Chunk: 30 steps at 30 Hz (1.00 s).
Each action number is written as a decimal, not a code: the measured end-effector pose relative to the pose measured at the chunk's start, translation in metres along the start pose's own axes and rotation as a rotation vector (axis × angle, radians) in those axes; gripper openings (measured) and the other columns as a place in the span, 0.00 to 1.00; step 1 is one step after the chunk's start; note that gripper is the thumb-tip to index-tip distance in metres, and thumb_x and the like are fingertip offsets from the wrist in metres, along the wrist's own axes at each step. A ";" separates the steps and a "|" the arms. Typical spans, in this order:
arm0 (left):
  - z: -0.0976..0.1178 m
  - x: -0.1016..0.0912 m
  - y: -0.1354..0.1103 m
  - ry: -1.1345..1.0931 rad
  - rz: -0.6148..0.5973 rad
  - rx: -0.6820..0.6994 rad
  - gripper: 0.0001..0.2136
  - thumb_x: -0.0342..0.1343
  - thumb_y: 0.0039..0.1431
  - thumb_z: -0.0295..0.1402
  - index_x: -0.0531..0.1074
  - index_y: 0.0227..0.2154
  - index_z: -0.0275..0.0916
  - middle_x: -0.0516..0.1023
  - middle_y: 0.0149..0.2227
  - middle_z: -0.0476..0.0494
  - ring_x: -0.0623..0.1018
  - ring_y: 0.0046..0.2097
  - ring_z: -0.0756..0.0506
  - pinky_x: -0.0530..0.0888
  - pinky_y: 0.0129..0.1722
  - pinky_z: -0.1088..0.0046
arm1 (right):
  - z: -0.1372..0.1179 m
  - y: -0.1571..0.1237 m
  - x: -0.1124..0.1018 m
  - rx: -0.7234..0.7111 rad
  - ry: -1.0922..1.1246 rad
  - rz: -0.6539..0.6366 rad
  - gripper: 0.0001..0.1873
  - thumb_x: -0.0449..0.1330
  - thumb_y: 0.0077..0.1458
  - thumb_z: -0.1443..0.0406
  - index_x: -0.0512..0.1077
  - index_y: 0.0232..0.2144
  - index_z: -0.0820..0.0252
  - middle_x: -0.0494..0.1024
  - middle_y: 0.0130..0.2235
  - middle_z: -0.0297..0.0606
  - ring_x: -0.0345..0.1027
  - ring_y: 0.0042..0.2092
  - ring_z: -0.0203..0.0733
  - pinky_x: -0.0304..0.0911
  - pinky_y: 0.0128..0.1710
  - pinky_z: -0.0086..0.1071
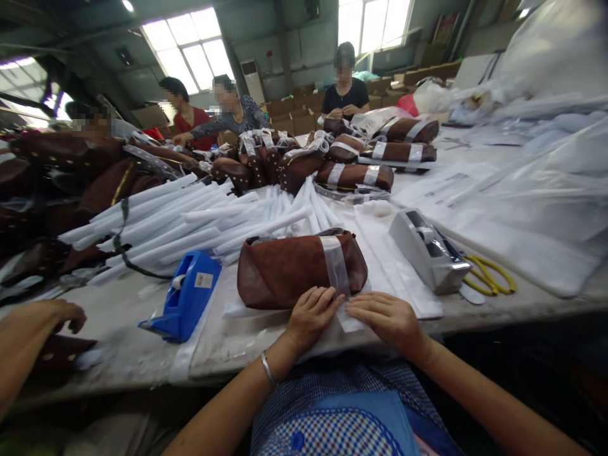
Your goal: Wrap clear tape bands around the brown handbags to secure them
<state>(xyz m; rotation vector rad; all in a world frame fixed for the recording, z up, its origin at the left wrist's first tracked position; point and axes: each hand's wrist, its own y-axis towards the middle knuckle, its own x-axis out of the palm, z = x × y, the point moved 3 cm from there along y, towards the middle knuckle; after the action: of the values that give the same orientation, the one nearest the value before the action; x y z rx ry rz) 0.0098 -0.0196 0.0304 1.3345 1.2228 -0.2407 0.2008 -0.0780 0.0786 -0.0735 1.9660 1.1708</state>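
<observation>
A brown leather bag (285, 269) lies on its side on white sheets in front of me. One translucent white strip (335, 263) wraps over its right part and comes down its near side. At the strip's lower end, my left hand (313, 316) presses against the bag's near lower edge, fingers bent together. My right hand (387, 320) is just right of it, fingers together and fingertips on the loose translucent end near the table. A grey tape dispenser (427, 250) stands to the right of the bag, a blue tape dispenser (187, 294) to the left.
Rolled white paper tubes (190, 218) pile up behind the bag. Beyond them are several brown bags (351, 177), some wrapped with strips. Yellow-handled scissors (491, 275) lie right of the grey dispenser. A co-worker's hand (57, 313) is at far left; other people work across the table.
</observation>
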 end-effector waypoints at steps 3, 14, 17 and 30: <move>-0.001 -0.002 0.002 -0.023 0.031 -0.002 0.14 0.53 0.66 0.29 0.73 0.53 0.44 0.78 0.50 0.45 0.76 0.50 0.46 0.72 0.56 0.66 | 0.010 0.015 -0.002 0.002 -0.006 0.014 0.13 0.56 0.65 0.71 0.76 0.48 0.57 0.83 0.44 0.40 0.77 0.45 0.40 0.74 0.48 0.35; 0.002 -0.001 0.001 -0.073 0.100 -0.069 0.09 0.55 0.65 0.28 0.76 0.44 0.44 0.79 0.48 0.47 0.76 0.48 0.46 0.73 0.56 0.64 | 0.044 0.012 0.019 0.098 -0.146 0.010 0.15 0.54 0.65 0.71 0.77 0.46 0.55 0.84 0.40 0.35 0.79 0.34 0.36 0.73 0.33 0.25; 0.000 0.000 -0.001 -0.103 0.113 -0.071 0.10 0.54 0.65 0.27 0.76 0.45 0.44 0.80 0.48 0.47 0.77 0.48 0.47 0.74 0.56 0.65 | 0.047 0.011 0.022 0.117 -0.168 0.009 0.14 0.54 0.64 0.71 0.77 0.46 0.56 0.84 0.39 0.35 0.79 0.33 0.36 0.72 0.31 0.25; -0.004 -0.008 -0.002 -0.149 0.070 -0.047 0.16 0.49 0.67 0.24 0.70 0.55 0.36 0.81 0.49 0.45 0.79 0.50 0.49 0.76 0.54 0.69 | 0.050 0.012 0.023 0.207 -0.112 0.035 0.14 0.54 0.65 0.69 0.77 0.47 0.57 0.84 0.38 0.37 0.79 0.33 0.37 0.74 0.34 0.25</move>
<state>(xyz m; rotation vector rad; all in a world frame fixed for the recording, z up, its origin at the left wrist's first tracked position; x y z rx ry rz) 0.0025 -0.0207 0.0364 1.2931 1.0489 -0.2553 0.2117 -0.0254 0.0604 0.1320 1.9833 0.9661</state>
